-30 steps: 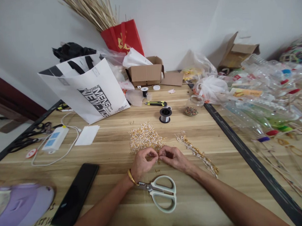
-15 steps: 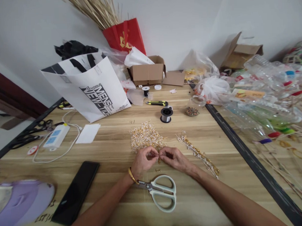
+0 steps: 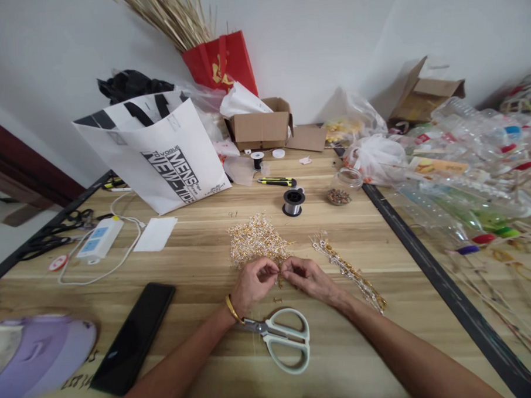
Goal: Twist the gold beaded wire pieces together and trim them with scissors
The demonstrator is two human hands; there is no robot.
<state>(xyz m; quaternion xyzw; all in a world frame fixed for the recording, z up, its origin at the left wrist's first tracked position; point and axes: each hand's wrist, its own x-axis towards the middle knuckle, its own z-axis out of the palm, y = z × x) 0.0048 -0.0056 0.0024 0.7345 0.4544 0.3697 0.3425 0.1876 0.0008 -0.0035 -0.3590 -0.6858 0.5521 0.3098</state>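
Note:
My left hand [image 3: 257, 281], with a gold bangle [image 3: 231, 308] at the wrist, is closed in a pinch. Facing it, my right hand [image 3: 307, 277] pinches too, and the fingertips of both almost meet. What lies between them is too small to make out; a bit of gold shows just below. Right behind the hands spreads a pile of gold and silver beads [image 3: 257, 239]. A few small gold pieces [image 3: 277, 300] lie on the table in front of the fingers. Scissors with pale handles [image 3: 287, 340] rest nearer me. Beaded strands [image 3: 350, 273] stretch out right of my right hand.
Beyond the pile stand a wire spool [image 3: 293, 202], a yellow-black cutter knife [image 3: 277, 181] and a jar of beads [image 3: 341, 190]. A black phone [image 3: 134, 338] and a power strip [image 3: 99, 240] are at left. Plastic bottles [image 3: 467, 172] crowd the right side.
Both hands stay at nearly the same spot, still pinching, with only a slight shift of the fingertips. The whole view has moved a touch.

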